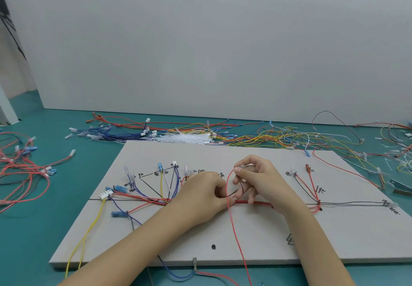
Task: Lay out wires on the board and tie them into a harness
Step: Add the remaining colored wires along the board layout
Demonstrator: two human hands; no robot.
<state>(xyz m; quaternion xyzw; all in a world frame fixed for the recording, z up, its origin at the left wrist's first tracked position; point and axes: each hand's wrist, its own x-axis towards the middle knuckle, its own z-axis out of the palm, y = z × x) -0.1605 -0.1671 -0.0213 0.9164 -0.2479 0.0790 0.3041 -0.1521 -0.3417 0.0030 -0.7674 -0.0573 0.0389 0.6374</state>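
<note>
- Wire in play was the thin red wire (230, 198): your right hand (258, 181) pinched its clear terminal end between thumb and forefinger, above the middle of the board (334, 236), and the wire looped down across the trunk line and trailed off the board's near edge toward you.
- Your left hand (200, 194) had its fingers curled down onto the board, just beside the right one, pressing or pinching where the red wire crossed the thick red sleeve (252, 202); exactly what its fingertips held was hidden.
- That wire looked light and limp to you, with a little spring in it; it would likely slide under a loose finger, so a grip at the terminal and a second one close to the trunk seemed the sound places to take hold. The terminal looked small and slick, so a firm pinch was probably wiser than a hard pull.
- Laid wires already fanned out at the left of the board, around the white connector (105, 194), and a smaller branch stood at the right near the red terminal (307, 168).
- Open board lay below the trunk line, between your forearms and on the near right side; that was the free room for your hands.
- Loose wires (278, 138) and white cable ties (185, 138) crowded the desk beyond the far edge, so a reach there risked snagging them.
</note>
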